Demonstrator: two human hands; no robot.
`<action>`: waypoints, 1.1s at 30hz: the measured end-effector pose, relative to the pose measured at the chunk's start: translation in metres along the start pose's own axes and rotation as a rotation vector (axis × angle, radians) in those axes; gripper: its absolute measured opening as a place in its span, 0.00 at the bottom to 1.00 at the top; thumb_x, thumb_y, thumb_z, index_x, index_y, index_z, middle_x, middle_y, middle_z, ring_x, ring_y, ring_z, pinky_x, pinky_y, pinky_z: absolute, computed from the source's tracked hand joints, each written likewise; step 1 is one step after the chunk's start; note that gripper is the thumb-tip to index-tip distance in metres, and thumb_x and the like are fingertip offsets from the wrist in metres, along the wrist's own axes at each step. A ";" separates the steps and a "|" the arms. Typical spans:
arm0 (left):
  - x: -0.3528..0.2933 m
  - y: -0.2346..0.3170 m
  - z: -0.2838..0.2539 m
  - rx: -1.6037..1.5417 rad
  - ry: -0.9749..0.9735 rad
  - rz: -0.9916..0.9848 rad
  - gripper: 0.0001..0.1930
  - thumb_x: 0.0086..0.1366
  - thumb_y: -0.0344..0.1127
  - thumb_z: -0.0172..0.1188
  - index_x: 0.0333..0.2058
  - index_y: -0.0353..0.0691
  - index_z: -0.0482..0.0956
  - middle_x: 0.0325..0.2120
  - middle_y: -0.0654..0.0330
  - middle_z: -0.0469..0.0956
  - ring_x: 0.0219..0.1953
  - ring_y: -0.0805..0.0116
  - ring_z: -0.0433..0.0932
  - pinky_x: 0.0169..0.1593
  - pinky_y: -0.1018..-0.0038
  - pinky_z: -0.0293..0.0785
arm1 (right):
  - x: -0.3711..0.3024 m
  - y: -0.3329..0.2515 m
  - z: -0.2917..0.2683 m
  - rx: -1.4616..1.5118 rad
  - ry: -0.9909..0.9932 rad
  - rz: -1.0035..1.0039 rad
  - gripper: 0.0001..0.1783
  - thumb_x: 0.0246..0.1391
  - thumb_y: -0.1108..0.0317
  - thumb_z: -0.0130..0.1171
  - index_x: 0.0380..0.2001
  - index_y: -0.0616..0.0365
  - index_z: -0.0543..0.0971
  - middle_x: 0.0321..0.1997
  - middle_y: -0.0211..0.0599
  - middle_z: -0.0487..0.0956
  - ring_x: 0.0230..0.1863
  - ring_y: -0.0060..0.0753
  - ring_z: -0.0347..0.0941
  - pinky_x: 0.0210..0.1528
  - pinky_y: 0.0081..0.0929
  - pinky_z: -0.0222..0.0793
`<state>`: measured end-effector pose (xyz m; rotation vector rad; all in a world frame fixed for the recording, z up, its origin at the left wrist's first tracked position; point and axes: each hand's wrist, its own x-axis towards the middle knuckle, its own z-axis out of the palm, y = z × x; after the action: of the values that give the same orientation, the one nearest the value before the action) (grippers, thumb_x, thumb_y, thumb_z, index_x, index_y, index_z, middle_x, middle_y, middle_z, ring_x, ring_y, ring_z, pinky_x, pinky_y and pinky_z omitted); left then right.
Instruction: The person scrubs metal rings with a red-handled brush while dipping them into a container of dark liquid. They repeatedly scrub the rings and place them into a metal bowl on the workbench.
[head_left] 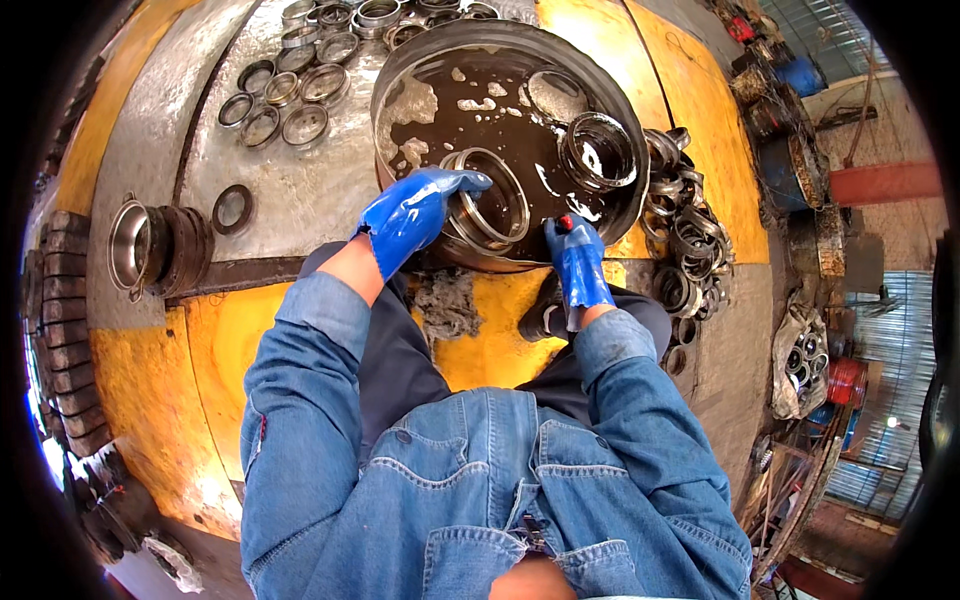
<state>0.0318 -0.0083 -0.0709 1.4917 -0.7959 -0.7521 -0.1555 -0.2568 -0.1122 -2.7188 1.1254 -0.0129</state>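
Observation:
My left hand (415, 215), in a blue glove, is closed on the near-left side of a wide metal ring (519, 198). That ring is tilted over the near edge of a large round basin (384, 120) of dark brown liquid. My right hand (580, 262), also gloved in blue, is curled just right of the ring, by the basin's near rim. A small red-and-black end (565, 223) shows at its fingers; the rest of that object is hidden in the grip. Another set of dark rings (572, 165) sits in the liquid at the basin's right.
Many metal rings (305, 125) lie on the sheet floor at the far left. A heap of rings (695, 240) lies right of the basin. Left stand a metal pot (127, 245) and one flat ring (233, 209). A grey rag (447, 303) lies between my legs.

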 end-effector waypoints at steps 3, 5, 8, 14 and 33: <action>-0.001 -0.004 -0.001 0.001 0.000 0.022 0.16 0.75 0.37 0.54 0.53 0.40 0.85 0.47 0.60 0.85 0.50 0.71 0.80 0.60 0.73 0.71 | -0.003 0.003 0.002 0.062 0.068 -0.034 0.21 0.59 0.46 0.62 0.34 0.54 0.85 0.37 0.50 0.86 0.44 0.59 0.82 0.46 0.50 0.77; -0.003 -0.005 0.000 -0.001 0.000 0.033 0.16 0.77 0.38 0.53 0.54 0.40 0.85 0.47 0.61 0.85 0.51 0.72 0.79 0.61 0.74 0.70 | -0.006 0.002 0.002 0.111 0.096 -0.036 0.21 0.59 0.46 0.63 0.33 0.55 0.85 0.37 0.50 0.85 0.43 0.60 0.82 0.45 0.50 0.77; -0.003 -0.009 -0.002 0.005 -0.024 0.037 0.17 0.79 0.37 0.49 0.55 0.40 0.84 0.49 0.61 0.84 0.52 0.72 0.78 0.62 0.74 0.69 | -0.003 0.001 0.002 0.041 0.053 -0.035 0.21 0.59 0.46 0.64 0.33 0.55 0.84 0.36 0.49 0.86 0.43 0.59 0.82 0.44 0.50 0.77; -0.009 0.011 -0.003 0.112 -0.041 0.112 0.18 0.77 0.31 0.47 0.57 0.41 0.83 0.49 0.59 0.84 0.50 0.69 0.79 0.60 0.73 0.71 | -0.001 0.007 0.006 0.046 0.063 -0.045 0.21 0.59 0.46 0.64 0.32 0.55 0.85 0.35 0.49 0.85 0.42 0.58 0.82 0.43 0.49 0.77; -0.006 0.002 -0.005 0.199 -0.043 0.140 0.34 0.57 0.10 0.44 0.58 0.43 0.82 0.54 0.49 0.83 0.59 0.53 0.80 0.66 0.63 0.72 | -0.002 0.001 0.000 0.040 0.045 -0.029 0.21 0.58 0.46 0.66 0.32 0.55 0.84 0.34 0.48 0.86 0.42 0.58 0.82 0.44 0.48 0.77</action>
<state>0.0326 -0.0006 -0.0689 1.5822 -1.0205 -0.6154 -0.1577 -0.2560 -0.1120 -2.7123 1.0848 -0.1001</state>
